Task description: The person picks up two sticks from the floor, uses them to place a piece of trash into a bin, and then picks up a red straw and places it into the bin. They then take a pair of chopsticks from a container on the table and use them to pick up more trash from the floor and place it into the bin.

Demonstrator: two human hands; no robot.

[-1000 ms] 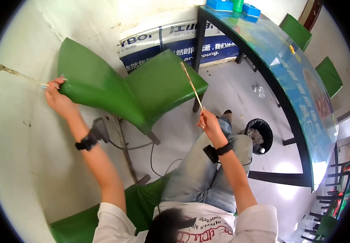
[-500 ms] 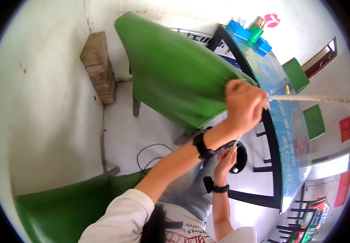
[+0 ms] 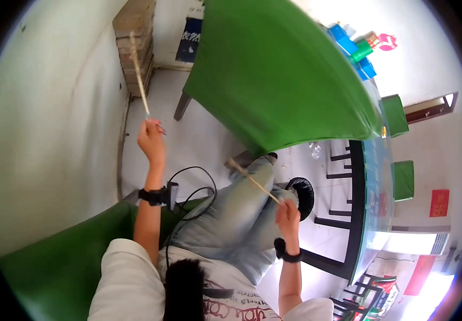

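My left hand (image 3: 151,142) is raised at the left, its fingers closed round one end of a thin wooden stick (image 3: 139,75). That stick points up and away, its tip seen in front of the brown stack by the wall. Lower down, above my right leg, my right hand (image 3: 288,216) grips a second thin wooden stick (image 3: 255,182), which slants up to the left across my jeans (image 3: 231,214). The two sticks are apart. Ahead of me rises a large green covered seat back (image 3: 279,69); neither hand touches it.
A dark-framed glass table (image 3: 355,224) stands at the right, with a green cup of sticks (image 3: 360,52) and blue boxes (image 3: 342,38). A lined black bin (image 3: 305,195) is near my knee. A black cable (image 3: 212,179) loops beside my leg. A brown stack (image 3: 133,48) stands against the wall.
My left hand has swung with its stick from beside the table across to the wall side. My right hand's stick now shows clearly, pointing up-left. The view has also shifted, and the seat back appears farther right.
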